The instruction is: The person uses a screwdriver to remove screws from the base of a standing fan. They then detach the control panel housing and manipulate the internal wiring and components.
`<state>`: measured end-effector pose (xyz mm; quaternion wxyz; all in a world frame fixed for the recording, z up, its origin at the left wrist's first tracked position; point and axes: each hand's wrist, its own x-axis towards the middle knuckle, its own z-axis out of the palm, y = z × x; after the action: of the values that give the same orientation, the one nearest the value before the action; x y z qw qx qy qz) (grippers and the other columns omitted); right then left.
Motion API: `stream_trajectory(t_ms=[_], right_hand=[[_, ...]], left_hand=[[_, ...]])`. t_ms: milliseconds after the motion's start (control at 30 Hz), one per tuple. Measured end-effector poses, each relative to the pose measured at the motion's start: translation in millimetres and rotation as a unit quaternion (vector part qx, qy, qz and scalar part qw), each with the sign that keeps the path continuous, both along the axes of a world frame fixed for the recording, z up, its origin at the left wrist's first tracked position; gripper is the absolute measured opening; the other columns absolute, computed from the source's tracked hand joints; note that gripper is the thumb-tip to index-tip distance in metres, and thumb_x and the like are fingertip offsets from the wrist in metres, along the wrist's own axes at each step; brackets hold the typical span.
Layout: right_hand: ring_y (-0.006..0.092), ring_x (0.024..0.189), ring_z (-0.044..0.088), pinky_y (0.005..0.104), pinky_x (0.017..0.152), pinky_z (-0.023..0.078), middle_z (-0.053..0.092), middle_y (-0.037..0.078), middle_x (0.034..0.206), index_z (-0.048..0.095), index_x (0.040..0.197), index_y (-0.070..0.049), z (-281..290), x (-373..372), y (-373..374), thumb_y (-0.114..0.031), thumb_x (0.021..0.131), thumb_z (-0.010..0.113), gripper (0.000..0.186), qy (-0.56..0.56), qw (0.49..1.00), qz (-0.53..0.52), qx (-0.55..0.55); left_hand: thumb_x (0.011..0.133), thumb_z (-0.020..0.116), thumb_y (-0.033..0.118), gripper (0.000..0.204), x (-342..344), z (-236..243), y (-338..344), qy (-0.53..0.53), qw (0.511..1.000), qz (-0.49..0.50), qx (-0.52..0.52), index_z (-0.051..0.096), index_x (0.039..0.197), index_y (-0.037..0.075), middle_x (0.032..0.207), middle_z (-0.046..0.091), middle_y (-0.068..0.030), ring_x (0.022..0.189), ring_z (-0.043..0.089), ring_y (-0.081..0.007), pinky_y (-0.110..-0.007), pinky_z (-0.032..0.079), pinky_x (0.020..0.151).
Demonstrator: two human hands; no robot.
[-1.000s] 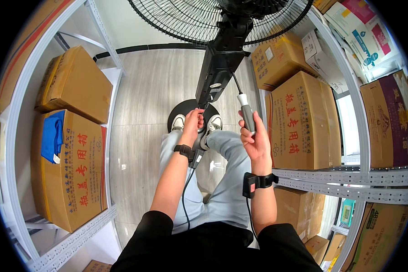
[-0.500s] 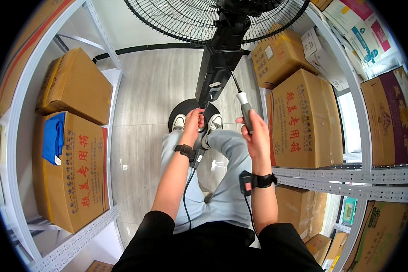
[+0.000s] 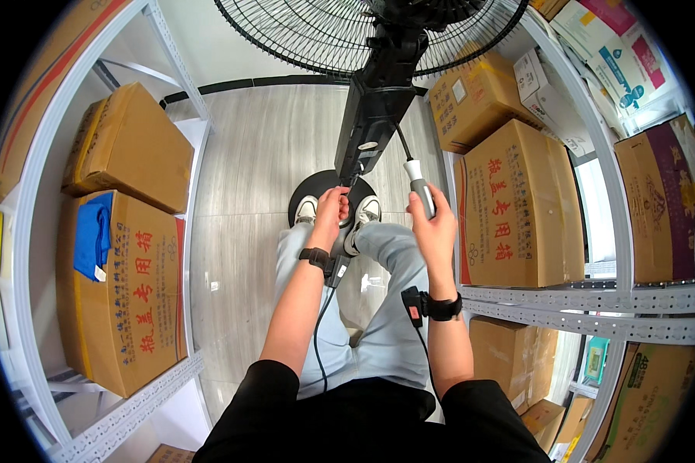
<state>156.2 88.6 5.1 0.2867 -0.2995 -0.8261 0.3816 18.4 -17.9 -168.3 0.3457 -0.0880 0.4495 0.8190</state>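
Note:
A black standing fan rises in front of me, with its wire cage at the top edge and its round base on the floor by my shoes. My right hand is closed round the grey and white handle of a screwdriver. The screwdriver's thin shaft reaches up to the right side of the fan's black housing; its tip is hidden there. At the housing's lower end, my left hand is closed in a pinch. Whatever lies between its fingertips is too small to make out.
Metal shelving stands on the left with cardboard boxes and a folded blue cloth. More shelving on the right bears several cartons. Grey plank flooring lies between them. Cables hang from both wrist straps.
My right hand has turned a little on the screwdriver, and its fingers and wrist strap have shifted. My left hand has barely moved.

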Motion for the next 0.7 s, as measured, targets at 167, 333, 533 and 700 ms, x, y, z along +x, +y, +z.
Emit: stream_trajectory(t_ms=[167, 333, 533, 700], right_hand=[[0.0108, 0.060, 0.058, 0.0239, 0.050, 0.044, 0.065, 0.006, 0.082, 0.054, 0.118, -0.003, 5, 4, -10, -0.024, 0.086, 0.064, 0.039, 0.021, 0.989, 0.024, -0.146], [0.0039, 0.052, 0.045, 0.0182, 0.042, 0.032, 0.063, 0.007, 0.083, 0.049, 0.123, -0.001, -6, 10, 26, -0.023, 0.090, 0.060, 0.041, 0.172, 0.657, 0.196, -0.707], [0.0093, 0.058, 0.057, 0.0242, 0.051, 0.045, 0.066, 0.008, 0.080, 0.056, 0.119, -0.002, 9, 4, -4, -0.027, 0.087, 0.063, 0.041, -0.021, 0.999, 0.022, -0.008], [0.0057, 0.052, 0.047, 0.0190, 0.044, 0.035, 0.063, 0.007, 0.087, 0.050, 0.122, 0.001, 5, 8, 15, -0.028, 0.092, 0.057, 0.042, 0.179, 0.709, 0.143, -0.667]], left_hand=[[0.094, 0.048, 0.023, 0.022, -1, -1, -2, 0.000, 1.000, -0.004, 0.002, 0.060, 0.094, 0.004, 0.066, 0.050, 0.0017, 0.051, 0.045, -0.0059, -0.020, 0.032, 0.042], [0.093, 0.049, 0.022, 0.020, 0, 0, 0, 0.006, 1.000, -0.002, 0.006, 0.060, 0.094, 0.005, 0.066, 0.050, 0.0017, 0.051, 0.045, -0.0059, -0.020, 0.033, 0.042], [0.092, 0.050, 0.019, 0.018, 1, 1, -2, 0.009, 1.000, -0.002, 0.013, 0.060, 0.094, 0.005, 0.067, 0.050, 0.0015, 0.051, 0.045, -0.0057, -0.020, 0.033, 0.042], [0.090, 0.050, 0.017, 0.018, 0, 0, 0, 0.012, 1.000, -0.012, 0.001, 0.061, 0.100, 0.005, 0.069, 0.050, 0.0009, 0.053, 0.045, -0.0075, -0.021, 0.033, 0.045]])
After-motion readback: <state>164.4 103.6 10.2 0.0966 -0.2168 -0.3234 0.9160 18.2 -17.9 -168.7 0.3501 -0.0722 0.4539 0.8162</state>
